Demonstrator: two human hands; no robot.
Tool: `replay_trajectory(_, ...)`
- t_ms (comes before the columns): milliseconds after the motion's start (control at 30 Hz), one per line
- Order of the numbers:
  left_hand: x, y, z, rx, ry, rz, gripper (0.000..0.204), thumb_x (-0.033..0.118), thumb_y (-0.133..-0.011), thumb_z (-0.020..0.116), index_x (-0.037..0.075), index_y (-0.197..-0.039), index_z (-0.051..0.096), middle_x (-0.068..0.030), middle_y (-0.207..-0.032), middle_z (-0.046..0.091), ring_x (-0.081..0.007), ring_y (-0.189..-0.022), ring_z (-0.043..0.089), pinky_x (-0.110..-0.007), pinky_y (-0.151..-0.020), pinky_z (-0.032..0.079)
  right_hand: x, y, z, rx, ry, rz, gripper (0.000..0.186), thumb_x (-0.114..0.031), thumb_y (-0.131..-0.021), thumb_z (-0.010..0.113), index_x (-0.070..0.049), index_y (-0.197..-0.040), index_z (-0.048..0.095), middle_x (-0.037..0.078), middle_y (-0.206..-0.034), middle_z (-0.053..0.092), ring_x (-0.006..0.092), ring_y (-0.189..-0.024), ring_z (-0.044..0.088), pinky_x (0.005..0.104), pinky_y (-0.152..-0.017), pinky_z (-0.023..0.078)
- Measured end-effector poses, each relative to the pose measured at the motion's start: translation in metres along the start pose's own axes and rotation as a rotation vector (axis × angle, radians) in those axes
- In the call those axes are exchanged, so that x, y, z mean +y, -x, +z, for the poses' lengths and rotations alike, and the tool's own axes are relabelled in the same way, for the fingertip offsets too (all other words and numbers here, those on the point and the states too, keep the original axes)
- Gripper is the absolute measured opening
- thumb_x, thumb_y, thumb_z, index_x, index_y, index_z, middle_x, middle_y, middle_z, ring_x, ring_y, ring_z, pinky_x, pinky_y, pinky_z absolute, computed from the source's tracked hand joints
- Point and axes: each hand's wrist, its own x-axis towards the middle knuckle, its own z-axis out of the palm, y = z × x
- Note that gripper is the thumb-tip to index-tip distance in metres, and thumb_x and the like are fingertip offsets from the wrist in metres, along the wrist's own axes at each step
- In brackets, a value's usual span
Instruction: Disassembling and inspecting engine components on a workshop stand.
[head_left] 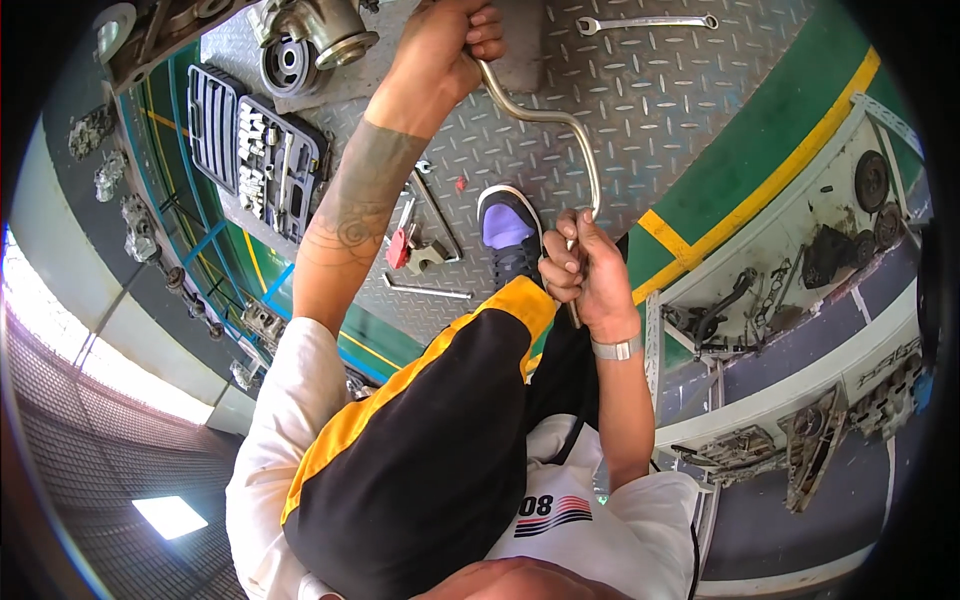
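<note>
My left hand [452, 42] is wrapped round the far end of a crank-shaped metal speed handle [572, 122], at the upper edge of the view. Its working tip is hidden there. The bent shaft curves down to the right, where my right hand [588, 268] grips the near end with closed fingers. A short piece of it sticks out below that fist. Left of the left hand is a cast metal housing with a round flange [335, 38], beside a grooved pulley [288, 66].
A combination wrench [648, 22] lies on the tread-plate floor [660, 110]. Near my shoe [508, 222] are an L-shaped wrench [436, 218], a red-handled tool [398, 248] and a bent bar [426, 290]. An open socket case [272, 170] sits left; racks of parts [770, 275] stand right.
</note>
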Motion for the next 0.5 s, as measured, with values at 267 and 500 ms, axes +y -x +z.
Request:
replay_trajectory(267,0.001,-0.005,-0.022,-0.079,0.008,0.04,0.019,0.011,-0.1,0.045,0.008,-0.081,0.047,0.0017,-0.065,0.045,-0.0072,-0.051,0.038,-0.021,-0.047,0.032,0.007,-0.005,0.011,0.112,0.089,-0.029,0.034,-0.043,-0.103,0.041,-0.014,-0.087,0.044,-0.001,-0.065,0.041,0.0066,-0.049,0.029,0.021,-0.042,0.019)
replay_trajectory(500,-0.075,0.059,0.05,0.18,0.219,0.115,0.025,0.023,-0.092,0.059,-0.001,-0.096,0.054,-0.015,-0.09,0.059,-0.0274,-0.085,0.059,-0.039,-0.085,0.05,0.016,0.0,0.023,0.173,0.437,-0.363,0.03,-0.031,-0.105,0.043,-0.01,-0.083,0.041,0.0,-0.066,0.043,0.0059,-0.051,0.035,0.0214,-0.043,0.024)
